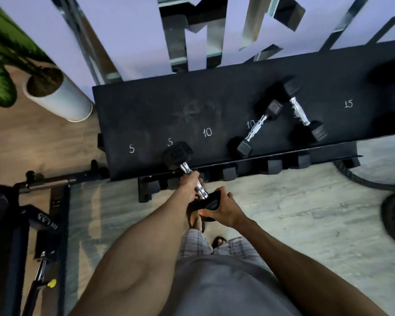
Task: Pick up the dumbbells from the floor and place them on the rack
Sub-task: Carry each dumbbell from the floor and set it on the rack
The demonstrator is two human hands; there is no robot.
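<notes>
**Five-pounder brought to its chalk mark**

From the head camera, the person held one small dumbbell in both hands at the front edge of the rack. The left hand was wrapped round the chrome handle. The right hand cupped and gripped the near black head, probably to steady the weight and steer it in.

The far head lay over the shelf just below the second chalked "5", which looked like its slot. Whether it already rested on the shelf could not be told. The near end hung out past the rack's edge, above the floor.

Further right, two larger dumbbells lay askew by the "10" marks, one angled toward the other. The chalk numbers seemed meant to sort the weights by size.
</notes>
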